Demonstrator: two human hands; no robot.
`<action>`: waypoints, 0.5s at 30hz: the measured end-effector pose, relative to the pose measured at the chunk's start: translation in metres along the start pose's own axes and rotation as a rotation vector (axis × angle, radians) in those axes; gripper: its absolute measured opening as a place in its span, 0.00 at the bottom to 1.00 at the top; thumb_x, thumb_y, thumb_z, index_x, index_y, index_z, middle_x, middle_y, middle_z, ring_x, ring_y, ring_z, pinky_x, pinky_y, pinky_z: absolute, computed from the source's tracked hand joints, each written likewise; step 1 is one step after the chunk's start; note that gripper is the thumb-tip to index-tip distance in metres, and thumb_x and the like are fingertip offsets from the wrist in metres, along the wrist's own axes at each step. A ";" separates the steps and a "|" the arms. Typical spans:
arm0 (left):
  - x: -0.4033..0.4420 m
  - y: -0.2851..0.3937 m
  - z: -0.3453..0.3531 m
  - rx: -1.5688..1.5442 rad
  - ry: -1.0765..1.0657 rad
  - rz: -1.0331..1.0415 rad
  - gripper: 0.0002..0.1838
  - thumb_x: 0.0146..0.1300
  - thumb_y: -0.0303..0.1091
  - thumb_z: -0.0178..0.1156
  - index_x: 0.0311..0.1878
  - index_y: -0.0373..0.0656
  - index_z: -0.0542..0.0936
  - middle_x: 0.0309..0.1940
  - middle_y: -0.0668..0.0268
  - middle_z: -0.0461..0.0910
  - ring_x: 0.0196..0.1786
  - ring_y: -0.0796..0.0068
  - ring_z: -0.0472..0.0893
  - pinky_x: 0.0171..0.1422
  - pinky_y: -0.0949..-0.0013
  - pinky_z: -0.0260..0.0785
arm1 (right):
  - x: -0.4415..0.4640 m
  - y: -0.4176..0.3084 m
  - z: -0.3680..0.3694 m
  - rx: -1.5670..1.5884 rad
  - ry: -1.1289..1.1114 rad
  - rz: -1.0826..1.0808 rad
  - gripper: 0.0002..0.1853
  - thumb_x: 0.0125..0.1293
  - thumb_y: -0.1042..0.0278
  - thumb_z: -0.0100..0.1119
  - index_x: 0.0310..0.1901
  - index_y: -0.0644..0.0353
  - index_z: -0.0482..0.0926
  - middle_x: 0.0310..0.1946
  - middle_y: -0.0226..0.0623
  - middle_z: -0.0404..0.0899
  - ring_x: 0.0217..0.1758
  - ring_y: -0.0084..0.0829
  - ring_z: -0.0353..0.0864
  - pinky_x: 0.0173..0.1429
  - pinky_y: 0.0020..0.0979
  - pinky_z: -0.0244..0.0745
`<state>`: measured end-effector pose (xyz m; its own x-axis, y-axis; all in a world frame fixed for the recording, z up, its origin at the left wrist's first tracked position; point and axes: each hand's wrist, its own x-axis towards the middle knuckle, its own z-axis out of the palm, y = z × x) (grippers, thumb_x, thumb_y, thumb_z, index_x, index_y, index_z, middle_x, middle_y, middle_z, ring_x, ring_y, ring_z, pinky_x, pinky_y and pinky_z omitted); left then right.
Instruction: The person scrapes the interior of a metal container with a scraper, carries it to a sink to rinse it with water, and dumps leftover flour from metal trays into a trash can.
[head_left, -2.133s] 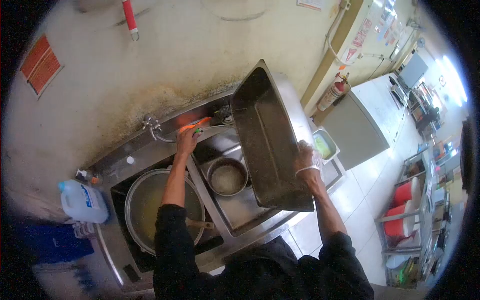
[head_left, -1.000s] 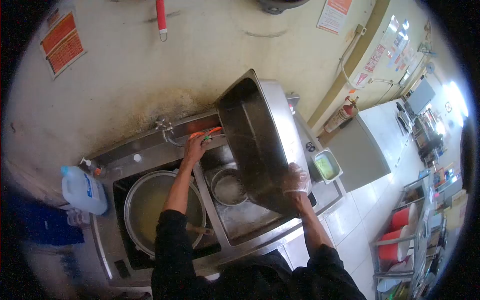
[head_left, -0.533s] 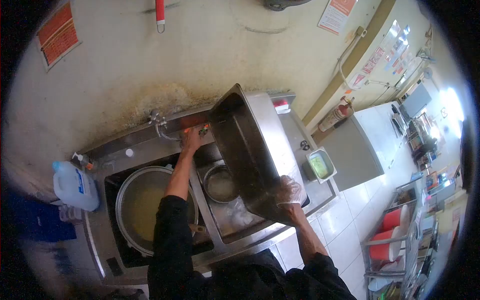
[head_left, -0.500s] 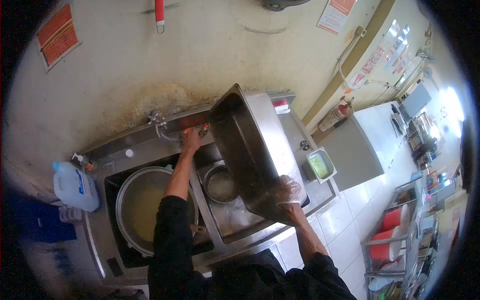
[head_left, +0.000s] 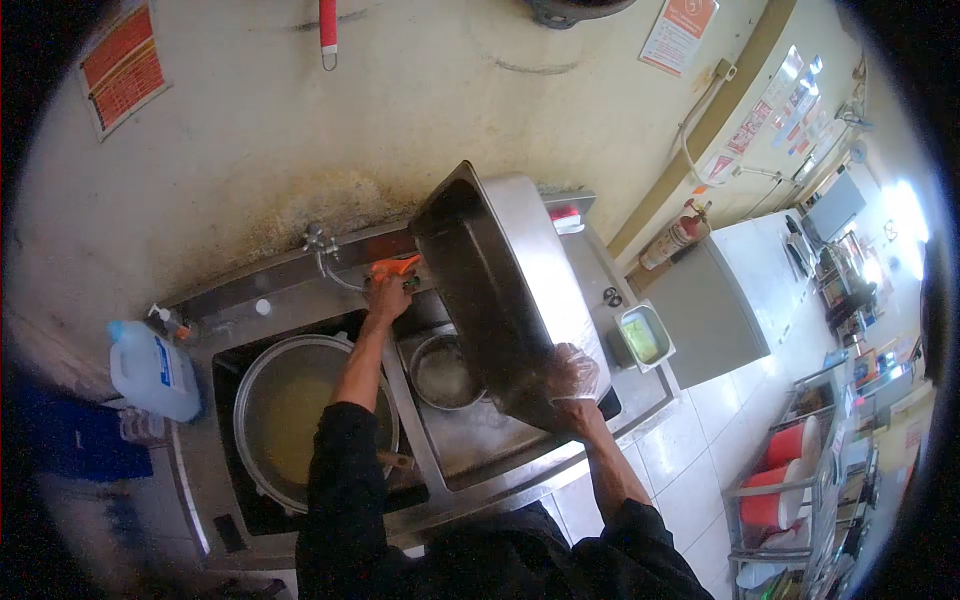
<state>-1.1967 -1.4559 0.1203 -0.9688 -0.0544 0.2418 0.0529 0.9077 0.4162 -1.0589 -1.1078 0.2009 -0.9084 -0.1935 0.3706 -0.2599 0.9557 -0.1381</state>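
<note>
A large, deep steel pan (head_left: 545, 260) stands tilted on its side over the right sink basin, its dark inside facing left. My right hand (head_left: 574, 374), in a clear plastic glove, is closed on the pan's near end. At the back ledge by the tap (head_left: 318, 240), my bare left hand (head_left: 386, 297) has its fingers curled at a bright orange item (head_left: 397, 267). A small green bit shows beside those fingers; I cannot tell what either is. Below sits a round metal pot (head_left: 446, 372) in the right basin, partly behind the pan.
A big round pot (head_left: 285, 420) of cloudy yellowish liquid fills the left basin, partly under my left arm. A plastic jug (head_left: 150, 370) and pump bottle (head_left: 168, 322) stand at left. On the right counter are a small steel container (head_left: 643, 337) and a black-handled item (head_left: 612, 297).
The orange item shows more fully above my left hand, which has shifted slightly. The pan has tipped a little to the left, with my right hand still on it.
</note>
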 end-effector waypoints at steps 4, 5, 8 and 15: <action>0.005 -0.026 0.031 -0.050 0.053 0.077 0.20 0.51 0.36 0.64 0.51 0.56 0.80 0.48 0.58 0.79 0.51 0.54 0.77 0.55 0.55 0.69 | 0.007 -0.006 -0.002 -0.014 -0.017 0.035 0.08 0.48 0.68 0.58 0.32 0.54 0.72 0.25 0.39 0.77 0.30 0.43 0.80 0.29 0.42 0.73; 0.004 -0.030 0.035 -0.089 0.005 0.051 0.21 0.50 0.34 0.64 0.52 0.56 0.80 0.47 0.57 0.79 0.51 0.54 0.77 0.55 0.55 0.69 | 0.009 -0.008 -0.004 -0.013 -0.016 0.036 0.08 0.48 0.68 0.58 0.32 0.54 0.72 0.25 0.39 0.77 0.30 0.43 0.80 0.29 0.42 0.73; -0.001 -0.029 0.031 -0.134 -0.041 0.051 0.22 0.50 0.34 0.65 0.52 0.56 0.80 0.47 0.57 0.79 0.51 0.54 0.77 0.56 0.55 0.69 | 0.015 -0.013 -0.011 0.140 0.080 -0.012 0.07 0.51 0.65 0.59 0.28 0.57 0.73 0.24 0.45 0.76 0.27 0.48 0.78 0.30 0.47 0.72; -0.011 -0.046 0.024 -0.337 -0.191 0.237 0.18 0.56 0.43 0.64 0.50 0.52 0.81 0.49 0.58 0.79 0.51 0.56 0.77 0.55 0.54 0.68 | 0.022 -0.014 -0.003 0.061 0.025 0.034 0.10 0.48 0.68 0.59 0.34 0.55 0.72 0.28 0.40 0.77 0.29 0.45 0.79 0.30 0.44 0.73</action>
<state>-1.1945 -1.4871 0.0780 -0.9462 0.2447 0.2117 0.3234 0.6980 0.6389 -1.0741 -1.1250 0.2137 -0.9087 -0.1544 0.3878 -0.2488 0.9463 -0.2063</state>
